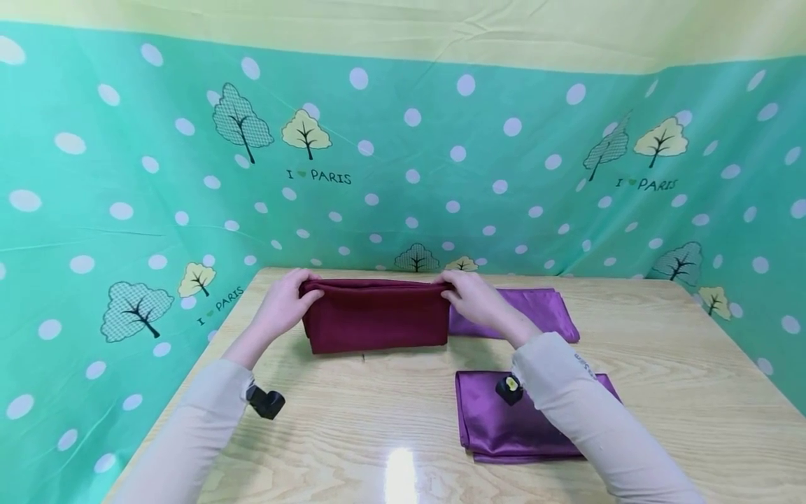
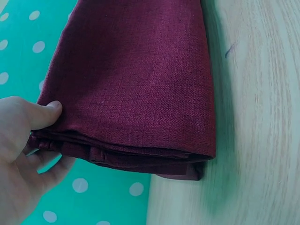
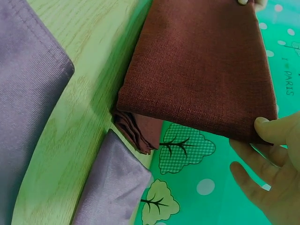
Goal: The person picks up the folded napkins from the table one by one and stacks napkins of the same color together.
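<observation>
A folded maroon cloth (image 1: 378, 318) is held up by its top corners, its layers hanging down close to the wooden table. My left hand (image 1: 286, 301) pinches the top left corner; in the left wrist view the thumb (image 2: 49, 112) lies on the front face with fingers behind the stacked layers. At the top right corner, my right hand (image 1: 475, 297) pinches the cloth, and the right wrist view shows that thumb (image 3: 269, 131) on the fabric's edge. Below the held part, a bunched maroon fold (image 3: 138, 129) hangs at the table's surface.
One folded purple satin cloth (image 1: 541, 311) lies behind my right wrist. Another folded purple satin cloth (image 1: 504, 427) lies nearer, partly under my right forearm. The wooden table (image 1: 340, 434) ends at a green dotted curtain (image 1: 403, 168) at the back and left.
</observation>
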A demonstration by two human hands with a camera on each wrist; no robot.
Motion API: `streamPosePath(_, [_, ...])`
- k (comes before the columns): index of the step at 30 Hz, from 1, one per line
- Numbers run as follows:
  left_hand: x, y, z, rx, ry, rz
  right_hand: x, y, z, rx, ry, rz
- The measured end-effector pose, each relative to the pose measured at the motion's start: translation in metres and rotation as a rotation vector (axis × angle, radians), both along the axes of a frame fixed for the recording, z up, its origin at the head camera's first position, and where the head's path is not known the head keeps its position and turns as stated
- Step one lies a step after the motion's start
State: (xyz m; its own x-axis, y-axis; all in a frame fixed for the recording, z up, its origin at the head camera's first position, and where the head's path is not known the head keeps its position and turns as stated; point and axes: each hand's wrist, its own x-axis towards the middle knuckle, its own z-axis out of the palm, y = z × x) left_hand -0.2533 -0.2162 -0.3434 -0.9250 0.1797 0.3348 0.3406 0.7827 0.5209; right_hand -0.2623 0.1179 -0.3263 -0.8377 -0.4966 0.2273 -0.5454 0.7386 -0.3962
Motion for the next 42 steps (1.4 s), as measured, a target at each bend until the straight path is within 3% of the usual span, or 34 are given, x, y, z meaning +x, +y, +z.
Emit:
streamPosePath(5, [-0.003,0.003,0.002,0.032,-0.012,0.006,-0.004,0.000,0.000,-0.004,-0.015,-0.005])
streamPosePath(15, [-0.012,0.003,0.003,0.062,0.026,0.020,-0.011,0.000,0.002,0.007,0.005,-0.008])
streamPosePath(33, [-0.023,0.003,0.004,0.014,0.065,0.047,-0.018,-0.003,0.002,0.024,0.015,-0.028])
streamPosePath(42, [-0.028,0.002,0.003,-0.006,0.043,0.045,-0.024,-0.005,-0.002,0.051,0.033,-0.027])
